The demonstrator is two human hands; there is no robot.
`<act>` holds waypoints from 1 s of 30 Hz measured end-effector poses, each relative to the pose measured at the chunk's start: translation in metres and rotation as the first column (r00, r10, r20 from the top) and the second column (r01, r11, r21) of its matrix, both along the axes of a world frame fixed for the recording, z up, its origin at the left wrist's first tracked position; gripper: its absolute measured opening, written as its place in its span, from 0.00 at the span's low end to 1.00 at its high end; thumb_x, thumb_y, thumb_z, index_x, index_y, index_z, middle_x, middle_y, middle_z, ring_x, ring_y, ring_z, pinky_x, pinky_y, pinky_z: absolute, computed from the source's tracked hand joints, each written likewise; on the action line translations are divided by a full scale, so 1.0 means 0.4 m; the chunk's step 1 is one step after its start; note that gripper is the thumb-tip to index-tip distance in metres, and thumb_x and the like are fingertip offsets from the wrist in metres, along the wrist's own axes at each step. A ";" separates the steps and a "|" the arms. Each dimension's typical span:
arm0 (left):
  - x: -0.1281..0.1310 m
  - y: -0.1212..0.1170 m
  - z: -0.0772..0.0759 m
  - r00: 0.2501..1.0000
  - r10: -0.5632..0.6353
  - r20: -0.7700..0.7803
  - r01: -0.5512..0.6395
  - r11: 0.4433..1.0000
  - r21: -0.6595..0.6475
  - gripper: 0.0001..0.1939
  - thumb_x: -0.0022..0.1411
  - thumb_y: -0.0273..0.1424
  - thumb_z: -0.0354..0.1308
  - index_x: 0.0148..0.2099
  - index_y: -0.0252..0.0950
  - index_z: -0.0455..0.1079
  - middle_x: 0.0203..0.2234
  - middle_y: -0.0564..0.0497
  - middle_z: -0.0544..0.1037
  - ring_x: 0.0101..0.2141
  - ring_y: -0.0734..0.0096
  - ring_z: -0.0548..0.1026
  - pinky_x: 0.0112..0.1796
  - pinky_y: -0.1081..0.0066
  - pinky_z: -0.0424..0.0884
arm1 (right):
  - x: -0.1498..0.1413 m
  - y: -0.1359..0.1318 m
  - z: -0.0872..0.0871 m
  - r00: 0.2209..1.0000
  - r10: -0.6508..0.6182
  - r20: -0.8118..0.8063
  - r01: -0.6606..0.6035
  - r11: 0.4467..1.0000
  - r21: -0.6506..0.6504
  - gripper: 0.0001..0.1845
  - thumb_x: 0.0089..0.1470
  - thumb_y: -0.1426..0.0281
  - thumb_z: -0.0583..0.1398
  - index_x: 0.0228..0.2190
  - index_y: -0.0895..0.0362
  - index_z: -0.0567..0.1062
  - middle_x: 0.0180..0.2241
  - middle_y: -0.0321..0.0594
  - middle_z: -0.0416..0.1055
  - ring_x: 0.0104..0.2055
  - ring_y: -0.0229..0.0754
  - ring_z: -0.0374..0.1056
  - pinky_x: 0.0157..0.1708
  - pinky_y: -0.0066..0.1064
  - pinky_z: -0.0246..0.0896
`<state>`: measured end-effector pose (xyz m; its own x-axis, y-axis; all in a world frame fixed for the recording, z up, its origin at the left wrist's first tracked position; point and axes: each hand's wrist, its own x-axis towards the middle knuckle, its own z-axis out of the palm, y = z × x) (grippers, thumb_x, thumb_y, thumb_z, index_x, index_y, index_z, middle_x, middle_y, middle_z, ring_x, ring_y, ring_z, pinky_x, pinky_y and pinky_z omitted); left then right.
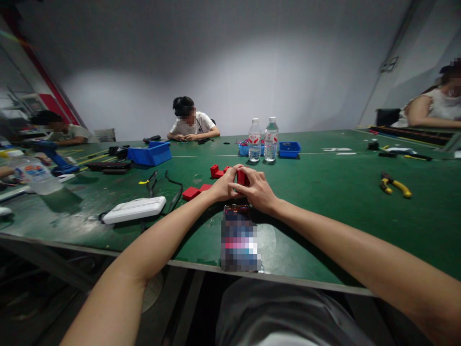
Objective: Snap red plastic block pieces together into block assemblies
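Both my hands meet over the green table, closed around one small red plastic part. My left hand grips it from the left, and my right hand covers it from the right and front. More red parts lie just behind my hands and to the left. A phone lies flat on the table right in front of my hands, near the table's front edge.
A white power strip with black cable lies at left. Two water bottles and small blue bins stand behind; a larger blue bin at back left. Yellow-handled pliers lie at right. Three other people sit around the table.
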<state>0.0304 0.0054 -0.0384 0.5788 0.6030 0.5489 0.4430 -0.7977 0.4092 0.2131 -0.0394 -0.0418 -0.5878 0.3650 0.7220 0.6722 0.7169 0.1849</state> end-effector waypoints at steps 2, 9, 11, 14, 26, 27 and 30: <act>0.000 -0.001 0.001 0.999 -0.033 0.015 0.032 0.999 0.016 0.50 0.41 0.35 0.69 0.64 0.35 0.49 0.57 0.37 0.62 0.58 0.48 0.63 0.59 0.50 0.61 | -0.002 -0.006 0.013 0.997 -0.011 0.070 0.011 1.000 0.007 0.19 0.62 0.70 0.56 0.52 0.43 0.72 0.59 0.46 0.61 0.60 0.54 0.54 0.53 0.46 0.54; 0.009 0.023 -0.020 0.990 -0.111 0.082 0.111 0.994 0.004 0.45 0.42 0.32 0.69 0.61 0.35 0.54 0.54 0.41 0.66 0.55 0.53 0.67 0.58 0.52 0.63 | -0.031 -0.039 0.066 0.980 -0.087 0.180 0.097 0.994 -0.047 0.26 0.61 0.72 0.55 0.59 0.47 0.66 0.59 0.55 0.59 0.57 0.57 0.57 0.50 0.47 0.55; 0.011 0.033 -0.027 0.993 -0.097 0.062 0.096 0.995 0.025 0.46 0.42 0.32 0.69 0.62 0.35 0.54 0.54 0.41 0.65 0.55 0.52 0.67 0.58 0.51 0.63 | -0.037 -0.051 0.080 0.977 -0.097 0.190 0.113 0.991 -0.078 0.28 0.60 0.74 0.55 0.61 0.50 0.63 0.58 0.56 0.60 0.56 0.56 0.58 0.51 0.46 0.55; 0.010 0.041 -0.033 0.996 -0.087 0.032 0.086 0.995 0.052 0.44 0.43 0.33 0.69 0.61 0.36 0.56 0.54 0.41 0.65 0.56 0.51 0.66 0.58 0.50 0.63 | -0.042 -0.063 0.097 0.974 -0.083 0.211 0.108 0.988 -0.111 0.28 0.59 0.75 0.56 0.60 0.53 0.64 0.56 0.56 0.62 0.55 0.55 0.58 0.51 0.45 0.54; -0.003 0.025 -0.022 0.999 -0.017 -0.047 0.021 0.996 0.087 0.45 0.45 0.43 0.68 0.61 0.32 0.55 0.54 0.36 0.65 0.56 0.47 0.66 0.57 0.48 0.62 | -0.005 -0.015 0.071 0.983 0.083 -0.166 -0.122 0.962 -0.242 0.23 0.52 0.72 0.61 0.51 0.58 0.68 0.51 0.50 0.71 0.52 0.51 0.67 0.49 0.42 0.55; -0.003 0.024 -0.021 0.999 -0.031 -0.043 0.035 0.995 0.092 0.45 0.46 0.43 0.68 0.61 0.32 0.54 0.56 0.36 0.64 0.57 0.47 0.64 0.58 0.48 0.61 | -0.002 -0.012 0.065 0.978 0.106 -0.180 -0.146 0.962 -0.229 0.22 0.53 0.71 0.61 0.51 0.57 0.68 0.52 0.50 0.71 0.53 0.51 0.66 0.50 0.42 0.54; -0.001 0.022 -0.021 0.998 -0.056 -0.022 0.058 0.994 0.095 0.46 0.46 0.43 0.68 0.62 0.33 0.52 0.57 0.37 0.62 0.59 0.48 0.62 0.60 0.48 0.59 | 0.003 -0.002 0.047 0.968 0.158 -0.195 -0.194 0.964 -0.180 0.23 0.57 0.69 0.59 0.54 0.57 0.67 0.55 0.52 0.69 0.57 0.50 0.64 0.52 0.43 0.53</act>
